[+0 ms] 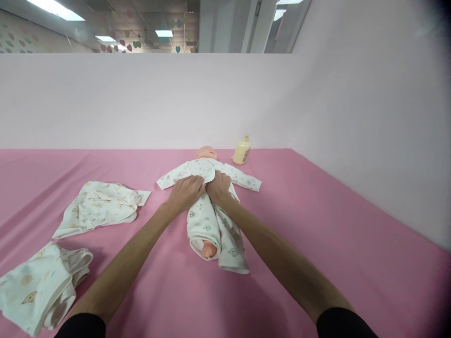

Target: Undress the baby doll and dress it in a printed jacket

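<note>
A baby doll (206,152) lies on its back with its head toward the wall. It wears a white patterned baby top (186,170), its sleeves spread out to both sides. White baby pants (205,225) with small animal prints cover its legs; one foot shows inside the left leg opening, while the right pant leg hangs flat past any visible foot. At the doll's waist, my left hand (186,191) is closed on the upper edge of the pants. Beside it my right hand (218,187) also grips the waistband, just under the top's hem. Both sets of fingertips are partly hidden.
A pale yellow pump bottle (241,151) stands right of the doll's head by the wall. To the left lie a patterned baby garment (102,206) and, nearer, a crumpled white printed cloth (42,286). Pink sheeting (303,244) covers the surface; white walls (148,101) rise behind and right.
</note>
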Demonstrator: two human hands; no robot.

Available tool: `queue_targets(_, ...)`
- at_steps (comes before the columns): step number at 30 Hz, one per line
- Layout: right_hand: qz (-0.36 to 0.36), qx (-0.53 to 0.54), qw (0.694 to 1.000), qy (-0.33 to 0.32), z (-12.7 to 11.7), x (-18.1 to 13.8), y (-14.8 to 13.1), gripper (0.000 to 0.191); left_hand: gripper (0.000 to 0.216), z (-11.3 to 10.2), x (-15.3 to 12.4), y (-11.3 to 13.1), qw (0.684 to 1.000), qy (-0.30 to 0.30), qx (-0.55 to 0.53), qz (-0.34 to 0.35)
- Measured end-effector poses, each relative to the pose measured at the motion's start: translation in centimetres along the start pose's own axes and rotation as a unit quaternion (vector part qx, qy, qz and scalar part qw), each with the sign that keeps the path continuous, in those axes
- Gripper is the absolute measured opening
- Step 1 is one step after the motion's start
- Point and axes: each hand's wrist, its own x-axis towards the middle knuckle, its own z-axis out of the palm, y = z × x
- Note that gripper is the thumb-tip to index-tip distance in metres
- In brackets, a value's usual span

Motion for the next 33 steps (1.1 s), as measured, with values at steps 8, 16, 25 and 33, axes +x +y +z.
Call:
queue_targets(8,-0.173,0.006,0.978,0.115,-0.5,-2.3,-1.4,0.028,0.01,-0.1,-0.5,-2.0,0.991,-0.082,-0.03,-0.096)
queue_targets(16,-0.202,0.029,0.976,0.082,-0.6,-1.6,-1.7,0.032,0.025,-0.3,-0.4,-3.5,0.982,-0.133,-0.016,-0.135)
queue_targets(25,-0.226,0.069,0.969,0.079,-0.5,-0.8,-1.7,0.035,0.027,-2.7,-0.3,-4.0,0.987,-0.077,-0.041,-0.131)
queue_targets(33,-0.208,0.024,0.978,-0.008,-1.2,-0.4,-3.0,0.031,0.025,-3.4,-0.2,-3.1,0.988,-0.072,-0.049,-0.124)
